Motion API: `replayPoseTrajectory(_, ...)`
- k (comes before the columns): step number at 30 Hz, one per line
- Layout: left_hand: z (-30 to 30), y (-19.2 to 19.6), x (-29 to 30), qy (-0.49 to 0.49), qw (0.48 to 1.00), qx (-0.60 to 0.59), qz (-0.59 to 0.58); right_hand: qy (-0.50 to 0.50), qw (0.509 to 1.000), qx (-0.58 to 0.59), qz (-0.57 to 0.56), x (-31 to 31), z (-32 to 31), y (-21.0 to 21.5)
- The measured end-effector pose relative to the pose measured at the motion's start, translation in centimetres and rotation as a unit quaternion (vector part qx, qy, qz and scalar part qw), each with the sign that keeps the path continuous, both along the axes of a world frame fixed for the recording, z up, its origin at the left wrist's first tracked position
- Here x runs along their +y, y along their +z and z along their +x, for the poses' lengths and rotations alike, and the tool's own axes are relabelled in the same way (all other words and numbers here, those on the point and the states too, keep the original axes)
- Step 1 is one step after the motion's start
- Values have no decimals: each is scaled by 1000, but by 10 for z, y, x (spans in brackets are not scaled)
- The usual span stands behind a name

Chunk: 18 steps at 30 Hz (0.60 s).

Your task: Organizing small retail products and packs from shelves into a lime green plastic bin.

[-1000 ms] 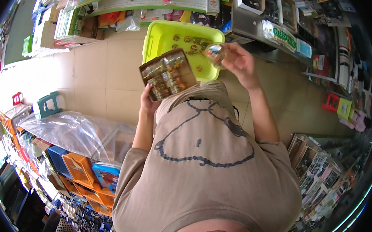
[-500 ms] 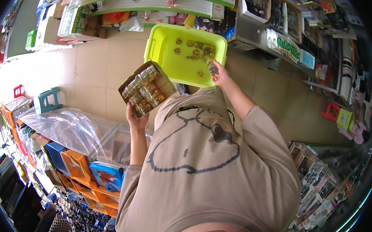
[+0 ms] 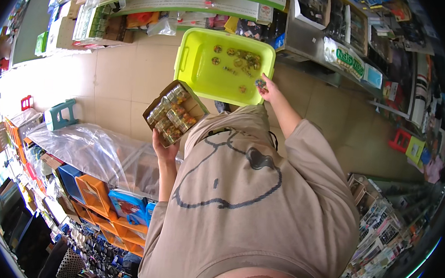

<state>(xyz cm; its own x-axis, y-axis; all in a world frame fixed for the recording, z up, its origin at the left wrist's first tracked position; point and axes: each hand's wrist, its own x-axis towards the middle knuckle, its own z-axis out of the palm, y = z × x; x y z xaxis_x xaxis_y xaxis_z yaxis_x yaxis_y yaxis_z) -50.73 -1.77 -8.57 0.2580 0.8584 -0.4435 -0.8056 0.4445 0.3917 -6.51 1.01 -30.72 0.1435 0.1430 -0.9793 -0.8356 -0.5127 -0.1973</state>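
Observation:
My left hand (image 3: 164, 150) grips the near side of an open cardboard box (image 3: 199, 108), held tilted left of the tub. Inside it lie several clear cylindrical packs (image 3: 181, 118) of small, multicoloured pieces. At the right rim of a yellow-green plastic tub (image 3: 199, 60), the fingers of my right hand (image 3: 269, 89) close round a similar small clear pack (image 3: 260, 83), its colourful end showing. Several round, colourful clusters (image 3: 248, 59) rest on the tub's floor, mostly toward its far right; their exact kind is too small to tell.
Store shelves (image 3: 232, 6) run behind the tub, and a grey counter (image 3: 304, 39) with boxes stands at the far right. A teal stool (image 3: 61, 115) and a plastic-covered stand (image 3: 98, 148) are on my left. Red stools (image 3: 400, 140) sit at right.
The pack in my right hand has turned from lying lengthwise to showing its end. My left hand keeps the box in nearly the same place; the whole view has shifted slightly.

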Motion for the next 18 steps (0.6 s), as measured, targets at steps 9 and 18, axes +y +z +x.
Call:
replayPoseTrajectory(9,29,-1,37,-85,996,-11,10,-72,990,96,-73,-114,12,16)
replayPoseTrajectory(18,47,-5,57,-136,990,-18,15,-66,997,25,34,-123,21,-1)
